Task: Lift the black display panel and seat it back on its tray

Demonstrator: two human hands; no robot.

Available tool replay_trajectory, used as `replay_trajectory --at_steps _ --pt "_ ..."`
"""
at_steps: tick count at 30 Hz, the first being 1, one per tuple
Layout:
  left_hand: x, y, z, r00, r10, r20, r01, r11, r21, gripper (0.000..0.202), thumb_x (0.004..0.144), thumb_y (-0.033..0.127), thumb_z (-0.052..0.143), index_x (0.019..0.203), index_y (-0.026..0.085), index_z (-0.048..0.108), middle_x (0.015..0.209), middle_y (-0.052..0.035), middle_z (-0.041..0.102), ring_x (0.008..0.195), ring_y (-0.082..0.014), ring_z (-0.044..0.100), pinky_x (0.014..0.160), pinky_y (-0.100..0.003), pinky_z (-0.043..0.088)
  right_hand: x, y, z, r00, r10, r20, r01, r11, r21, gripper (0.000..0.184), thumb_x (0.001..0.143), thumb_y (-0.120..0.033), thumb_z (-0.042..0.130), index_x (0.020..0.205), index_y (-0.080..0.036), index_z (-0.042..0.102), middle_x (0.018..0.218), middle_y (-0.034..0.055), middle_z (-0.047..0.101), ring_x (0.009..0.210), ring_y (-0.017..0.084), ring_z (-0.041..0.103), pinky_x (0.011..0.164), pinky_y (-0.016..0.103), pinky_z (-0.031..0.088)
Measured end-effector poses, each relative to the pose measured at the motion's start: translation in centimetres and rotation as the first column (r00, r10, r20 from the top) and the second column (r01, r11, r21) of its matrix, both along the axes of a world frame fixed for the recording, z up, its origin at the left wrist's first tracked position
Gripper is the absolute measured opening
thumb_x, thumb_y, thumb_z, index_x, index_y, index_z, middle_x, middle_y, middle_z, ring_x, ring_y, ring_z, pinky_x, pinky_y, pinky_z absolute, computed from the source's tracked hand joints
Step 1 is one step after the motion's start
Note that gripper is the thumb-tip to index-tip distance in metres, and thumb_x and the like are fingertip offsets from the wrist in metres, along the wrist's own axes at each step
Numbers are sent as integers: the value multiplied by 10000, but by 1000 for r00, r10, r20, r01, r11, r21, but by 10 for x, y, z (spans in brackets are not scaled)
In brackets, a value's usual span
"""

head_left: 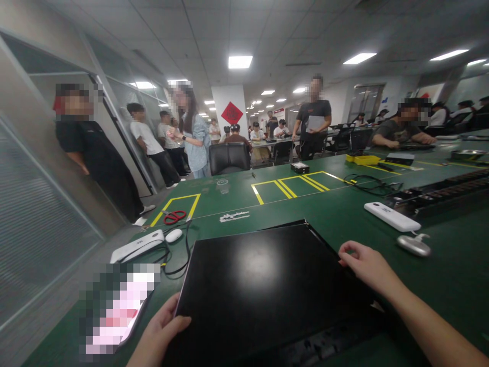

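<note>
A flat black screen panel (248, 290) with a glossy reflection lies in front of me, low in the view. Under its right side shows the edge of a dark frame (324, 237). My left hand (166, 323) is closed on the panel's left edge, thumb on top and the other fingers partly hidden beneath. At the right edge, my right hand (361, 262) has its fingers curled together, fingertips against the dark border. Whatever they pinch there is too small to make out.
On the green table (229, 229) lie red-handled scissors (174, 217), a white mouse (173, 235), cables, and a lit phone (122, 311) at left. A white power bank (391, 216) and a silver mouse-shaped device (413, 245) lie right. Several people stand or sit beyond.
</note>
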State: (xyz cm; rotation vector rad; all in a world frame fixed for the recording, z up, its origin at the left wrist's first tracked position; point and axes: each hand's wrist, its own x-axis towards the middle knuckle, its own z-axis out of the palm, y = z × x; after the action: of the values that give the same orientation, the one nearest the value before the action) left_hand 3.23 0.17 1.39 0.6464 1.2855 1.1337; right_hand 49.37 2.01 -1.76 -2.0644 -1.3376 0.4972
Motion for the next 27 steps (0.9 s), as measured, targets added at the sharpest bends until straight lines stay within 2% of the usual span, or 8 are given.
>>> replay_trajectory --at_steps 12,22,27 --pt "0 -1 -4 999 -9 -33 8 1000 -15 632 519 193 904 1130 231 746 904 -69 849 893 -403 795 757 -464 630 -2 0 -1 998 7 58 -7 1000 -8 195 786 -385 504 786 -272 663 702 9 762 571 190 624 576 324 392" --pt "4 1 -2 999 46 -6 -45 999 25 793 465 136 897 1213 239 658 993 -65 848 1023 -396 770 874 -444 600 -3 -1 0 997 19 78 -18 1000 -3 197 806 -380 499 794 -271 663 696 6 756 574 190 626 575 325 400" --pt "3 -1 -4 1000 21 -6 -21 999 41 826 508 155 899 1277 241 608 992 -64 847 1051 -395 763 894 -457 597 -6 -2 0 996 20 87 -21 1000 7 211 815 -397 499 787 -274 668 697 9 754 586 192 630 577 320 405"
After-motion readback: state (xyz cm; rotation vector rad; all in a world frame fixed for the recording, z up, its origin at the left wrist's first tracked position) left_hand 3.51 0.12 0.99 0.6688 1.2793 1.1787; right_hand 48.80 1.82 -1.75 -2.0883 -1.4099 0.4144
